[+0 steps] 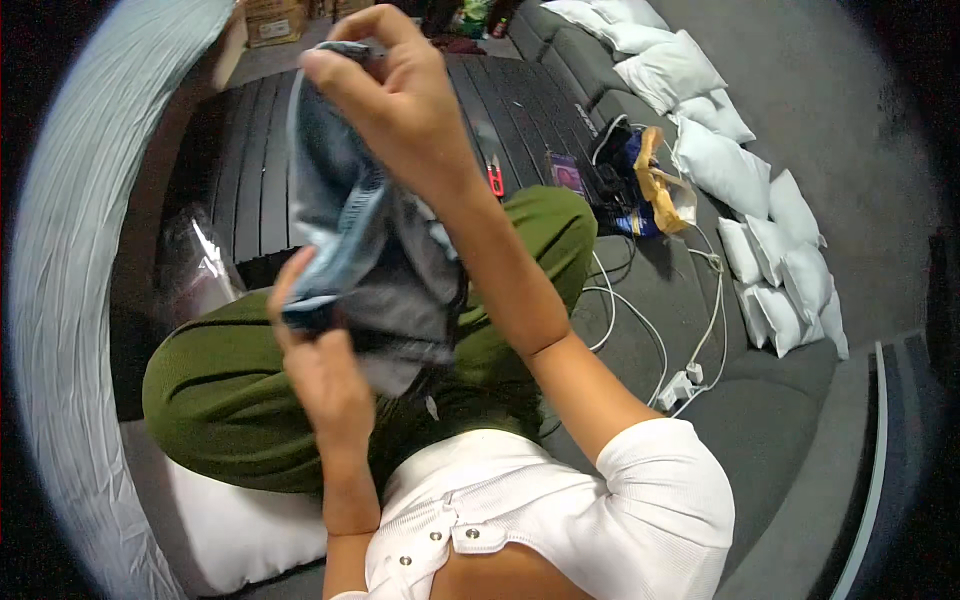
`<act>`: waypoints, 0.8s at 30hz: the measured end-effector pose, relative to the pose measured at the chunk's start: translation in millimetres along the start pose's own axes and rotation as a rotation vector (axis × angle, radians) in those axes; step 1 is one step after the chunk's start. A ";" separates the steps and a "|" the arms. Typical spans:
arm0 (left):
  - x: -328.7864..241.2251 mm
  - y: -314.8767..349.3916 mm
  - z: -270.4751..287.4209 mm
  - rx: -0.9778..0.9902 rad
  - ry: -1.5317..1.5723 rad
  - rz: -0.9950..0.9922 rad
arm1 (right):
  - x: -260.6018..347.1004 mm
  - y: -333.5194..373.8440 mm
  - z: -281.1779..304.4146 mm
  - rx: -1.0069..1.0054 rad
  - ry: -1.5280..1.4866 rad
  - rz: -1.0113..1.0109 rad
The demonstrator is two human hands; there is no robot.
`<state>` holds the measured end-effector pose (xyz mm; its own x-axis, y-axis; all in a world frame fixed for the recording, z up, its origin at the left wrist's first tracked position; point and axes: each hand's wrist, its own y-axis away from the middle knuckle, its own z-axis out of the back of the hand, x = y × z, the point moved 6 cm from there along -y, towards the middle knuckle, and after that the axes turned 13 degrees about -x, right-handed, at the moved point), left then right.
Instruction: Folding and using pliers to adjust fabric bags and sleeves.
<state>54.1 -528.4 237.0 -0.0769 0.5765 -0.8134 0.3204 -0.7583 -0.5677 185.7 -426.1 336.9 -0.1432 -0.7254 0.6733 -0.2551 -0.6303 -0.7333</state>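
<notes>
Seated cross-legged in green trousers (235,410), I hold a blue-and-grey denim garment (390,270) stretched between my hands, above my lap and left of the frame's centre. My right hand (400,95), near the top edge, is curled into a pinch, thumb and fingers closing on the garment's upper rim; my left hand (322,375), slightly blurred lower in the picture, has the cloth's lower left edge between thumb and fingers, some of them hidden behind the fold, so I cannot tell how tightly they press. The garment looks light and limp, soft in its grey panel and probably stiffer along the thick blue seams; I judge it neither fragile nor slippery, liable to sag and fold wherever it is unsupported, and best taken by the doubled edges at opposite ends. At the right of the frame, a blue-and-yellow bag (655,195) slumps on the grey sofa (760,425) beside dark items and white cables (640,318); what it contains I cannot make out. A clear plastic wrapper (205,260) catches the light at the left, its contents uncertain, next to the black slatted table (220,150). Cardboard boxes (272,22) stand at the upper left, their insides out of sight.
</notes>
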 end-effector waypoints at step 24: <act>118.9 -104.5 295.5 -0.157 -0.534 0.095 | -3.6 53.8 53.9 0.840 0.339 -0.484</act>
<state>-267.5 -470.5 162.3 -0.4947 0.2436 -0.8342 0.4824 -0.7215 -0.4967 224.1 -472.4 289.9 -0.4991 -0.3078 0.8100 0.3758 -0.9192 -0.1178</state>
